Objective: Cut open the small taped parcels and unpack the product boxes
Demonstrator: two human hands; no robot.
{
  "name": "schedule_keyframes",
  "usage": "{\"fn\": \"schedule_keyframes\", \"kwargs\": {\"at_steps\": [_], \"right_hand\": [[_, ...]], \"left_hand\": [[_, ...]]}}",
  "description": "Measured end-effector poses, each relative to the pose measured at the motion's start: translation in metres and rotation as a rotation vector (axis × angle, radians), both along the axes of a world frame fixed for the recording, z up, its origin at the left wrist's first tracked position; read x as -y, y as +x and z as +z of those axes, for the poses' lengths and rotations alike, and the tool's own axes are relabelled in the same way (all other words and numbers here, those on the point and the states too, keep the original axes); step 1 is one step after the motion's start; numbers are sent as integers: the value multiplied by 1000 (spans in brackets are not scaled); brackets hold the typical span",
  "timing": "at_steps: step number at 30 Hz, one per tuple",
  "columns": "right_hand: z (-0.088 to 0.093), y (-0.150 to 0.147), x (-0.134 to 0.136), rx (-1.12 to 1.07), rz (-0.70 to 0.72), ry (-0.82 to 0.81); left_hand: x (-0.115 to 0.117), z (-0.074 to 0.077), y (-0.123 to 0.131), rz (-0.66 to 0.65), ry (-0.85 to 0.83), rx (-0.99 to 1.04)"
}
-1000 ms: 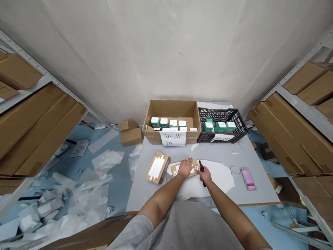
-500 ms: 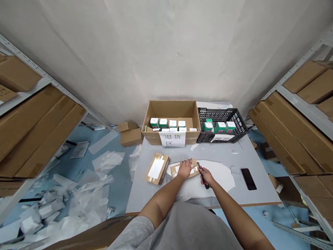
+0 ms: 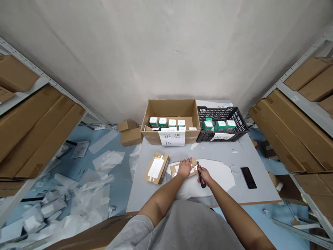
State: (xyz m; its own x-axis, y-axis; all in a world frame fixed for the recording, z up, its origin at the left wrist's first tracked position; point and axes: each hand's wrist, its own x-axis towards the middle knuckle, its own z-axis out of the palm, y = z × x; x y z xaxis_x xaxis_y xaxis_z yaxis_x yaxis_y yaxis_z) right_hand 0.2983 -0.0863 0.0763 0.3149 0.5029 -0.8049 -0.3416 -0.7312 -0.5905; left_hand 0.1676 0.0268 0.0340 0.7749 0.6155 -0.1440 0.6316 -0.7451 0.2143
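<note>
My left hand (image 3: 185, 167) lies flat with fingers stretched out on a small taped cardboard parcel (image 3: 174, 170) in the middle of the grey table (image 3: 221, 152). My right hand (image 3: 204, 175) is closed round a red and black box cutter (image 3: 199, 168), whose tip is at the parcel's right end. The parcel rests on a white plastic mailer (image 3: 218, 175). A second taped parcel (image 3: 156, 167) with a white label lies just to the left.
An open cardboard box (image 3: 171, 119) of small green and white boxes and a black crate (image 3: 221, 123) stand at the table's back. A black phone (image 3: 248, 177) lies at the right. Shelves with cartons flank both sides. Torn wrappers litter the blue floor (image 3: 78, 180).
My right hand with the cutter has shifted slightly along the parcel's right end. My left hand has stayed flat on the parcel.
</note>
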Motion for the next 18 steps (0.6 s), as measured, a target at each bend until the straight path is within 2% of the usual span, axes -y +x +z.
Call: {"fn": "schedule_keyframes", "kwargs": {"at_steps": [5,10,12,14,16,18], "right_hand": [[-7,-9,11,-6,-10,32],[-8,-7,3,119,61,16],[-9,1,6,252,125,9],[-13,16,20,464,193,-3],[-20,36,46,722,282,-59],[-30,57,77,883,366,-165]], "left_hand": [[0,-1,1,4,25,0],[-3,-2,1,4,17,16],[-3,-2,0,0,19,20],[-3,-3,-2,-1,25,27],[-2,-4,-3,-2,32,35],[-2,-6,-4,-3,34,38]]}}
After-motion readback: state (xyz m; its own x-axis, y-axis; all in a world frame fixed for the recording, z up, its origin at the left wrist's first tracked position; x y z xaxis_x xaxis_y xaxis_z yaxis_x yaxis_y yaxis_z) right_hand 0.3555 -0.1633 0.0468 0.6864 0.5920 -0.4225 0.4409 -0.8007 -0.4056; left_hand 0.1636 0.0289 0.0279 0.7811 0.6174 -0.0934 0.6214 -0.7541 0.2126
